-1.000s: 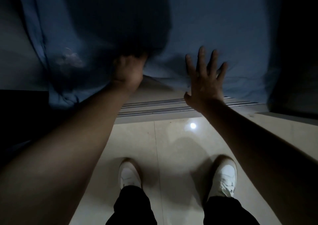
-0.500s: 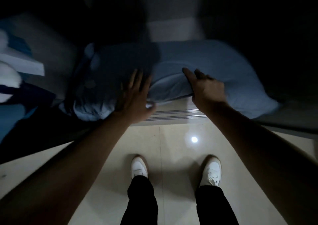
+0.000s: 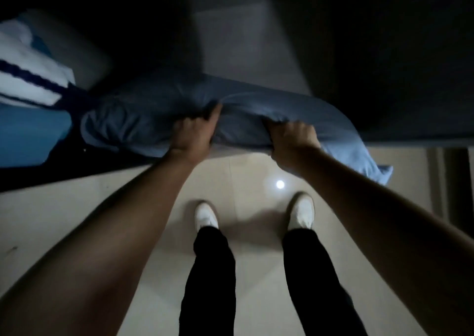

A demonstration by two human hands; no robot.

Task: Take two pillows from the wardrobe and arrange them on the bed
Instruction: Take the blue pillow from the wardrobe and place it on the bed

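Note:
A blue pillow (image 3: pixel 143 120) hangs crosswise in front of me, above the floor, at the dark wardrobe opening (image 3: pixel 246 40). My left hand (image 3: pixel 192 133) is closed on its near edge at the middle. My right hand (image 3: pixel 292 138) is closed on the same edge a little to the right. The pillow's right corner (image 3: pixel 377 168) droops past my right wrist. The room is dim and the picture is blurred. No second pillow can be made out.
Blue and white folded bedding (image 3: pixel 28 84) lies at the left. Glossy beige floor tiles (image 3: pixel 102 207) run under my two white shoes (image 3: pixel 205 215). The wardrobe's dark side (image 3: pixel 384 66) fills the upper right.
Both hands went from lying flat on the pillow to gripping its near edge. The pillow has come forward, out over the floor, and the wardrobe sill is no longer seen.

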